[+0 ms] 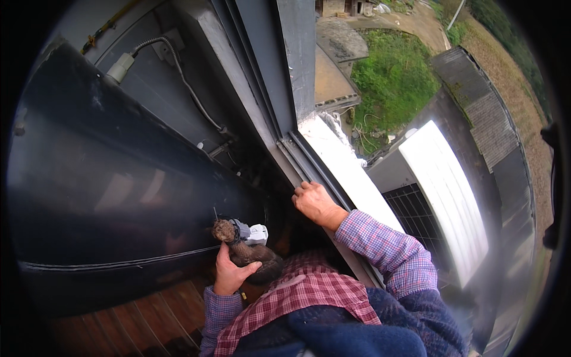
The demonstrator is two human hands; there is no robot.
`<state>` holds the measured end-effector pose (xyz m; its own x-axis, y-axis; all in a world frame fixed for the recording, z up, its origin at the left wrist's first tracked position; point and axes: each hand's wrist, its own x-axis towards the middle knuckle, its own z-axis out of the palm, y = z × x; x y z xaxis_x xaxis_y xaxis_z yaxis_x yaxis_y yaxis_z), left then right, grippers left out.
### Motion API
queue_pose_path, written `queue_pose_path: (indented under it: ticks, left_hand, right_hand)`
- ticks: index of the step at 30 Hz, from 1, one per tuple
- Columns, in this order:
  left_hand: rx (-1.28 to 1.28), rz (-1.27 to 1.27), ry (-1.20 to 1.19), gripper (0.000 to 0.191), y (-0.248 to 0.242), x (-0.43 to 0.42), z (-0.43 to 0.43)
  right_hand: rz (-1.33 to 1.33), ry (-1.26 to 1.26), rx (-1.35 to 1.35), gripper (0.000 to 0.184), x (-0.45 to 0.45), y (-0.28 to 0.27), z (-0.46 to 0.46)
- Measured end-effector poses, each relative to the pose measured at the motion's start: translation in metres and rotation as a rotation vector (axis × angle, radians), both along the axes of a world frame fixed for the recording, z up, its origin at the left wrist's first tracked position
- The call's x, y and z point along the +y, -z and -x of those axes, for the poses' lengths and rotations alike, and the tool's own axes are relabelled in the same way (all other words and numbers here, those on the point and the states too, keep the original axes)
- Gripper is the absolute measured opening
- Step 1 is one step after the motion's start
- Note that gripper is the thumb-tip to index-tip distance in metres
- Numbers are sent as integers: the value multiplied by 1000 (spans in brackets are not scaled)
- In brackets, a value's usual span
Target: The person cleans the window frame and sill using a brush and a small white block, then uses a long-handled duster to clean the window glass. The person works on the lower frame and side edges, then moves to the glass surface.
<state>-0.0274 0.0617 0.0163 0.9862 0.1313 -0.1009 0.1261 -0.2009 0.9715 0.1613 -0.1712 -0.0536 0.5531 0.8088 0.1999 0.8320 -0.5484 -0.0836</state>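
My left hand [234,270] holds a brown, bulbous thing [252,256] between thumb and fingers, low in front of my body. Its rough, rounded end [224,230] points away from me, and what it is I cannot make out. Dark cord is wound around that end, beside a grey piece [241,229] and a white plastic part [257,234]. With fingers curled over its inner edge, my right hand [316,203] grips the metal window frame [296,156] at the sliding track.
A large glossy dark panel [134,187] stands at left. Behind it, a flexible metal conduit [183,76] runs from a grey connector [119,67]. Outside the window, a white unit with a dark grille [441,201] stands close to the sill [352,174]. Roofs [482,111] lie well below.
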Motion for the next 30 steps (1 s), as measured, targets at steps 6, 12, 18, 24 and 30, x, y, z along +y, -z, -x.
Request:
queue_pose_path:
  ticks: [6,12,18,24,30]
  left_hand:
    - [-16,-34,67,76,12,2,-17]
    - [-84,-176,188,76,15,15,-34]
    - [-65,-185,284,75,13,22,-38]
    - [-31,-189,295,75,16,22,-31]
    - [-18,-186,250,74,17,16,-23]
  right_hand:
    - [-42,90,156,10,-5,-1,3]
    - [-184,260,89,12,-1,-18,-56]
    - [322,289,-179,18,49,-11,-113]
    - [534,191,-267,19,62,-3,-126]
    - [376,178,-240,17,52,-7,-129]
